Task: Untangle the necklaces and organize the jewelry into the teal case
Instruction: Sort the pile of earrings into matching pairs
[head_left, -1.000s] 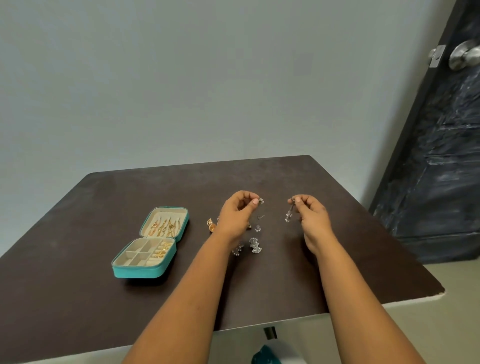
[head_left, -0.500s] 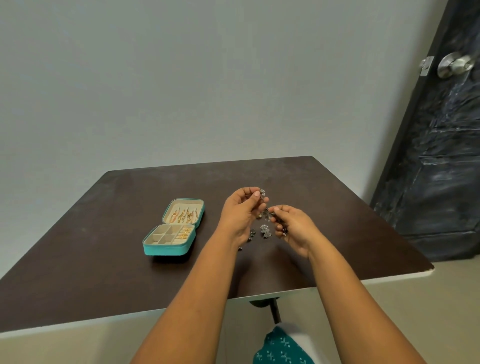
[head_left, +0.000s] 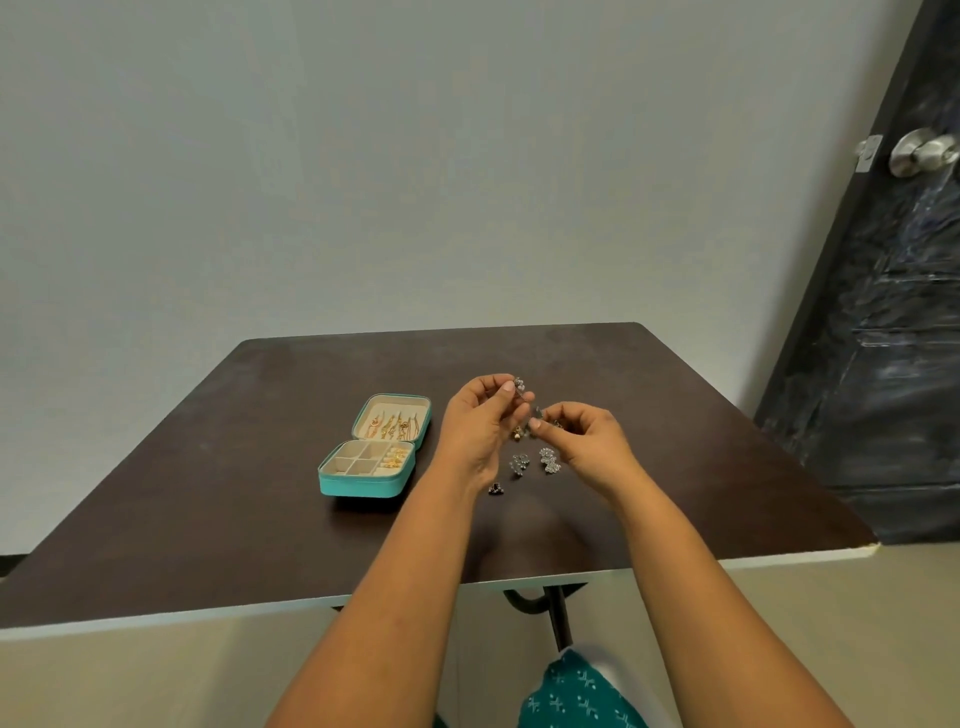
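Note:
The teal case (head_left: 363, 486) lies open on the dark table (head_left: 208, 467), with gold chains in its lid and gold pieces in the right compartments. My left hand (head_left: 480, 431) pinches a small silver beaded piece (head_left: 519, 385) above the table. My right hand (head_left: 587, 441) pinches another small silver piece (head_left: 537, 414) just right of it, the fingertips of both hands nearly touching. Under the hands lie loose silver clusters (head_left: 548, 460), a silver piece (head_left: 518, 462), a small dark piece (head_left: 496, 487) and a gold piece (head_left: 517, 432).
A black door (head_left: 883, 312) with a silver knob (head_left: 922, 150) stands to the right of the table. A plain wall rises behind. The table's near edge (head_left: 467, 584) is white, with a metal leg and teal patterned cloth (head_left: 576, 699) below.
My right hand has moved left toward my left hand, bringing the two silver pieces together. The head camera has pulled back and shifted, so the case appears farther right.

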